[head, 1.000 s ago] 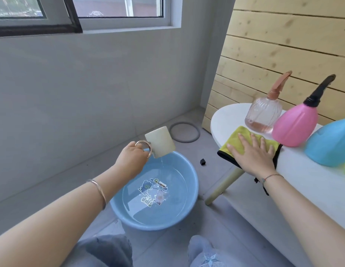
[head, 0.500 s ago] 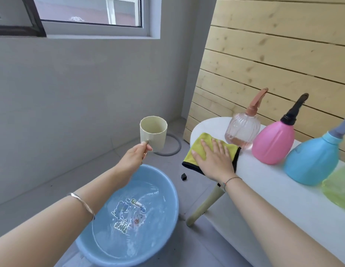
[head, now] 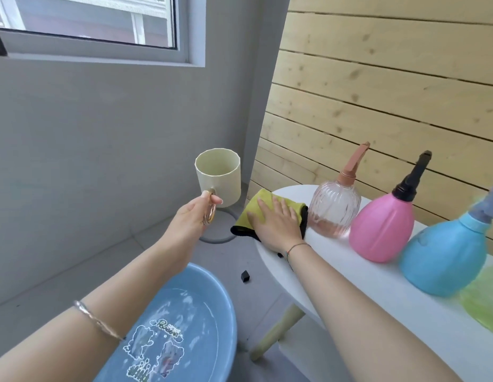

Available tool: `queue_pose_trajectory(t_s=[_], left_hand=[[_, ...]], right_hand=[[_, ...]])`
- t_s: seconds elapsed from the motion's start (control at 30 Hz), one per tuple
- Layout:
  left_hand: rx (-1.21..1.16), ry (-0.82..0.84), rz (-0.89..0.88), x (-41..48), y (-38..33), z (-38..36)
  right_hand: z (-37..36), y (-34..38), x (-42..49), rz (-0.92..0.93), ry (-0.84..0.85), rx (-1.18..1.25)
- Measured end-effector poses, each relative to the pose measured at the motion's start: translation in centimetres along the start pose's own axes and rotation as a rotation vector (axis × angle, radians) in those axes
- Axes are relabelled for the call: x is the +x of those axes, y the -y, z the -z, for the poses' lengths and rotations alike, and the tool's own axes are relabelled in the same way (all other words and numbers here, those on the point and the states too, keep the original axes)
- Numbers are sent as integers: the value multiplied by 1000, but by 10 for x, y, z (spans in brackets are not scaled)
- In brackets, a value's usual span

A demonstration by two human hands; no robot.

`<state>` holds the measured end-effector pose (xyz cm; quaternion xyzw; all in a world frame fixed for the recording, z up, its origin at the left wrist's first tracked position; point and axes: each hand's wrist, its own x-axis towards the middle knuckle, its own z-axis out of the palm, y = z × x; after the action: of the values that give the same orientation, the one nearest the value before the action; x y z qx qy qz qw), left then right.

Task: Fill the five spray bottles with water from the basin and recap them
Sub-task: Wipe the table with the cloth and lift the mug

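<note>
Grey-walled corner, white worktop (head: pixel 377 285) on my right. My left hand (head: pixel 197 216) pinches the cream mug (head: pixel 219 180) by its ring handle. A second ago it was tipped over the basin (head: pixel 221 289), now it's upright, lifted clear. My right hand (head: pixel 275 224) lies flat on the yellow cloth (head: pixel 260 201), with the capped clear spray bottle (head: pixel 334 208) just beyond. Guessing filling's basically done.

Daylight comes in through a grey-framed window (head: pixel 88 20) set high in the plain grey wall (head: pixel 102 133). Pale pine planks (head: pixel 391 78) clad the wall on the right. In front of them, a white table (head: pixel 377 279) on light wooden legs (head: pixel 278 329) stands on the grey tiled floor (head: pixel 253 304).
</note>
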<state>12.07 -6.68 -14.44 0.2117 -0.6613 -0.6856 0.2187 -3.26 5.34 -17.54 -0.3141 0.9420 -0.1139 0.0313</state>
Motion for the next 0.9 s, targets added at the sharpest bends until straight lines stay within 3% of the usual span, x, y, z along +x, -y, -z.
queue_pose_trajectory(t_s=[0.37, 0.57, 0.9], left_hand=[[-66, 42, 51, -38, -17, -70], [-53, 87, 88, -62, -14, -104], [-16, 27, 151, -84, -4, -143]], right_hand=[[14, -56, -113, 145, 7, 43], [21, -93, -155, 26, -19, 20], [25, -105, -179, -192, -66, 2]])
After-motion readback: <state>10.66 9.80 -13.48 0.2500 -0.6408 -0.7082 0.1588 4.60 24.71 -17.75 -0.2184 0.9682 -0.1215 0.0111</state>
